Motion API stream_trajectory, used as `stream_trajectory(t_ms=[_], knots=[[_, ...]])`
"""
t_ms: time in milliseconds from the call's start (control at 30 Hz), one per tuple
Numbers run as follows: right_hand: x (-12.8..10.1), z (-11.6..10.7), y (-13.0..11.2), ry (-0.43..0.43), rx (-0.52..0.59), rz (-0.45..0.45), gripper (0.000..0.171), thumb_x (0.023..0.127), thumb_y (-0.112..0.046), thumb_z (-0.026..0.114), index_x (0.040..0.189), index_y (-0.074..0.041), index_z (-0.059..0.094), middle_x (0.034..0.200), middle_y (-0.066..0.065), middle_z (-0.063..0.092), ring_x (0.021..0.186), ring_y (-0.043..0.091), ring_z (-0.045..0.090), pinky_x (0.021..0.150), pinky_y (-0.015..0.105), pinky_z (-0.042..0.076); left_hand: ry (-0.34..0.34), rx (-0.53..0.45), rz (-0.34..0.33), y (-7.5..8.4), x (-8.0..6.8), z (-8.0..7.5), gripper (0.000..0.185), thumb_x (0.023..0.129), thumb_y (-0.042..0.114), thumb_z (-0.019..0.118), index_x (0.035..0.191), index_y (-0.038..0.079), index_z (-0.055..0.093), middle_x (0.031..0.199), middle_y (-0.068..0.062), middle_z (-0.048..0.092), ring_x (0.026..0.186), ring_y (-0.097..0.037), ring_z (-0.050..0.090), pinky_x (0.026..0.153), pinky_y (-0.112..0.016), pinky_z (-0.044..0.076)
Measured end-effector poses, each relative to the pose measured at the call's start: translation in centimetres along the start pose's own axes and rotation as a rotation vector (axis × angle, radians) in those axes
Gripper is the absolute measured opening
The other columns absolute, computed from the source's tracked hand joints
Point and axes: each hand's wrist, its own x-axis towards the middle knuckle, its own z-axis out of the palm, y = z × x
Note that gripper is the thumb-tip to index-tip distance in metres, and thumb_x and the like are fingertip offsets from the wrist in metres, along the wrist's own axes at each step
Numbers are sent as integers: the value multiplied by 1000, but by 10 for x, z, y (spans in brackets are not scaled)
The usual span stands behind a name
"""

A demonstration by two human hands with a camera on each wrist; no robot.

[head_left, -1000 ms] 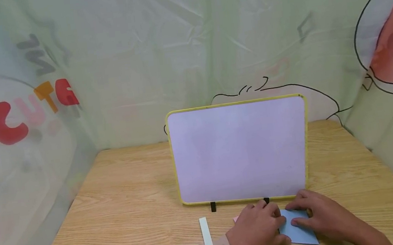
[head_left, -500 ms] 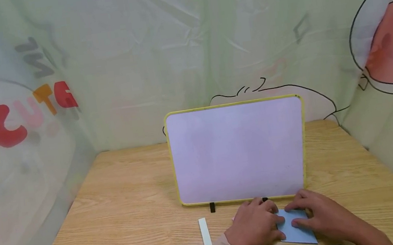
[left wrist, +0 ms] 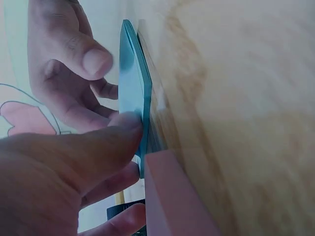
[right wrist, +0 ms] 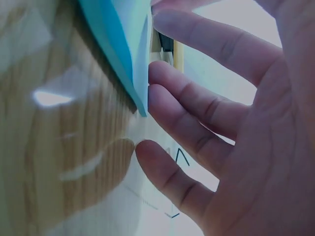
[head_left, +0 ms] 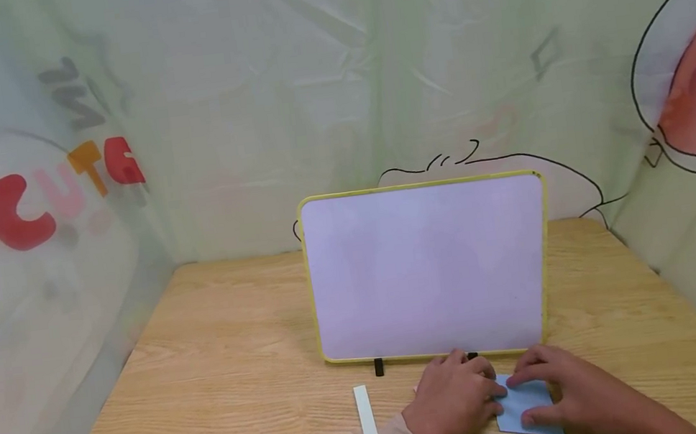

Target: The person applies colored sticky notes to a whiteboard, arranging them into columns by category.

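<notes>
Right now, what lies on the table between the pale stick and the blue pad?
In the head view, the left hand lies between pale stick and blue pad.

- On the translucent sheet (head_left: 63, 230) at the left of the head view, coloured letters read "CUT", then a red letter partly lost in a fold, likely an "E".
- Above them, grey marks on the same sheet, too blurred to read.
- The whiteboard (head_left: 429, 272) at centre carries no writing.
- Nothing readable in either wrist view.
</notes>
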Motion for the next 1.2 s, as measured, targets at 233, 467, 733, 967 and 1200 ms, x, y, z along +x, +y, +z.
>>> stream_trajectory(t_ms=[233, 467, 733, 967, 1200], knots=[[2, 0, -5, -34, -59, 28, 37, 82, -52, 78, 111, -30, 71, 113, -11, 55, 98, 4, 51, 75, 26, 48, 81, -5, -23, 1, 1, 3, 21, 94, 51, 65, 111, 44, 76, 110, 26, 64, 88, 0, 52, 64, -16, 40], [4, 1, -12, -31, -131, 62, 42, 77, -58, 79, 108, -32, 69, 111, -13, 55, 96, 4, 52, 74, 27, 48, 124, -34, -22, 0, 1, 3, 20, 97, 49, 61, 104, 39, 77, 106, 25, 66, 84, 0, 52, 62, -14, 39], [9, -2, -20, -70, -195, 168, 29, 82, -53, 78, 99, -35, 64, 102, -20, 54, 89, 2, 52, 72, 30, 51, 122, -83, -9, -1, 0, 1, 24, 100, 46, 57, 108, 34, 76, 108, 22, 67, 87, 0, 54, 62, -12, 36], [9, -5, -22, -55, -139, 213, 27, 86, -55, 73, 100, -33, 65, 99, -20, 56, 85, 0, 51, 72, 28, 50, 74, -121, -2, -4, -1, -1, 26, 96, 47, 65, 115, 32, 74, 113, 21, 66, 96, 0, 54, 70, -11, 40], [6, -2, -22, 84, -161, 130, 12, 90, -37, 75, 98, -32, 67, 97, -23, 59, 84, -2, 55, 72, 29, 52, 67, -127, 9, -4, -3, -3, 27, 95, 47, 66, 116, 31, 74, 114, 21, 66, 95, 0, 55, 70, -11, 41]])
